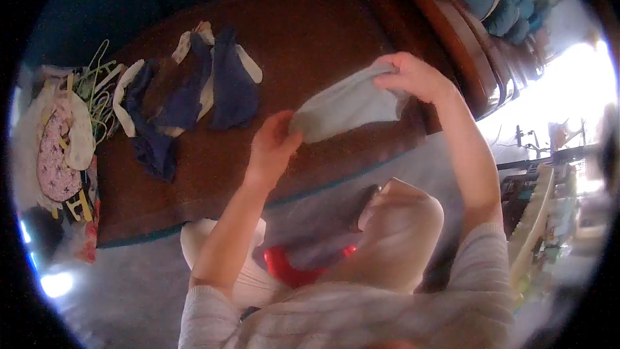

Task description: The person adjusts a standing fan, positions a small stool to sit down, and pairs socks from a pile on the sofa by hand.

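A pale grey-blue cloth is stretched between my two hands, above the front part of a brown seat. My left hand pinches its lower left end. At the upper right end, my right hand grips it between thumb and fingers. To the left, dark blue and white garments lie spread on the brown seat, apart from both hands.
Green hangers and a pile of clothes with a pink patterned piece are at the far left. A wooden armrest bounds the seat at right. Something red shows between my legs.
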Action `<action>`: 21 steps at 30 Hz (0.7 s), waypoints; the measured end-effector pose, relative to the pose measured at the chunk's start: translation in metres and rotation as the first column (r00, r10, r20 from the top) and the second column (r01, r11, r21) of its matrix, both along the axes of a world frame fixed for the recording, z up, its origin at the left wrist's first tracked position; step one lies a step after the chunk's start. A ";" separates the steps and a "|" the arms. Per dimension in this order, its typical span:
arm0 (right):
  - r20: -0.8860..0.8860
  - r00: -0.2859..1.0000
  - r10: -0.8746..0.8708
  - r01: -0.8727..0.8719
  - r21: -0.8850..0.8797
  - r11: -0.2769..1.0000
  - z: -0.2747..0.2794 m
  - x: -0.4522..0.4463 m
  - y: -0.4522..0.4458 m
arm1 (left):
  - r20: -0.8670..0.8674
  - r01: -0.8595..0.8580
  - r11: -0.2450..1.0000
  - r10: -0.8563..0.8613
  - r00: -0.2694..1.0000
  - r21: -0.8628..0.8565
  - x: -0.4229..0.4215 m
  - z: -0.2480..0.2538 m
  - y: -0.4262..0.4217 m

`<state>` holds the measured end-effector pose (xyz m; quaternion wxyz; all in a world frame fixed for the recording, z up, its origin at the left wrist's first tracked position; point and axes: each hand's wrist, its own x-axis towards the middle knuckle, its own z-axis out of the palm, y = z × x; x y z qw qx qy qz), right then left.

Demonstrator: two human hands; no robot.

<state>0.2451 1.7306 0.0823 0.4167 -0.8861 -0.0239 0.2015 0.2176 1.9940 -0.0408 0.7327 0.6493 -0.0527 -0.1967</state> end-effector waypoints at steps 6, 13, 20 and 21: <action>0.004 0.994 -0.109 0.103 0.273 0.957 -0.007 0.055 -0.010 | 0.138 -0.122 0.992 0.121 0.983 -0.002 0.003 -0.014 0.004; 0.056 0.841 -0.539 0.350 0.704 0.618 -0.001 0.113 -0.041 | 0.101 -0.023 0.999 0.020 0.995 0.025 -0.006 -0.006 -0.002; -0.212 0.502 -0.838 0.776 0.538 0.329 -0.119 0.106 -0.083 | 0.060 0.037 0.996 -0.042 0.997 0.079 -0.010 -0.006 -0.002; -0.218 0.490 -0.844 0.781 0.539 0.315 -0.123 0.104 -0.092 | 0.103 0.020 0.995 -0.030 0.994 0.095 -0.010 -0.005 -0.002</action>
